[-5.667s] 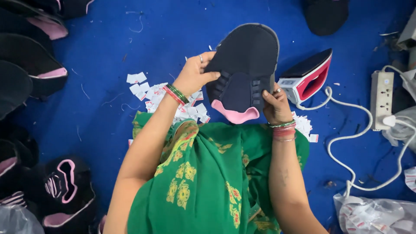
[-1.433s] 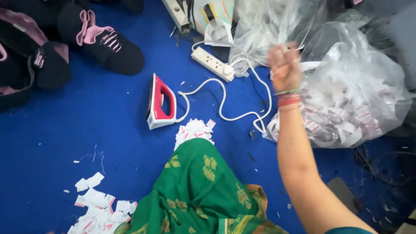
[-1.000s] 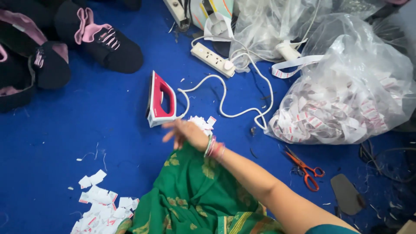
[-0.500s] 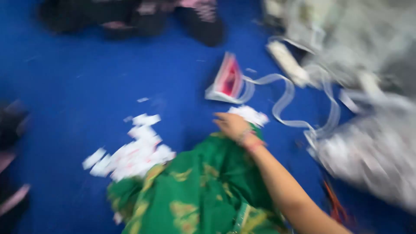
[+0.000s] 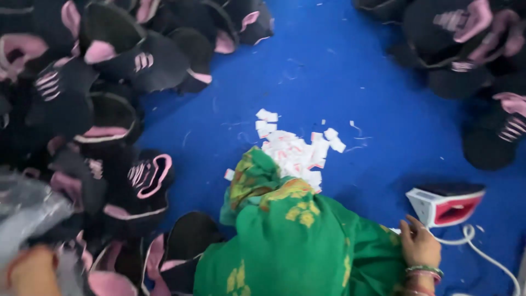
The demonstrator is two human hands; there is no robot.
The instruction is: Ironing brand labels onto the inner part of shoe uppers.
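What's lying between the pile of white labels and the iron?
Only bare blue floor between the white labels and the iron, seen from the head view.

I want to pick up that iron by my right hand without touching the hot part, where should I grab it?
Grip the iron by its handle, the bar over the red opening in its body. It stands on its heel with that opening facing you, so the right hand, just below it, can likely come up from the near side. Its soleplate is out of sight.

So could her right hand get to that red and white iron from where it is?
Probably yes. The right hand rests on the green cloth just below the iron, with only bare blue floor between them.
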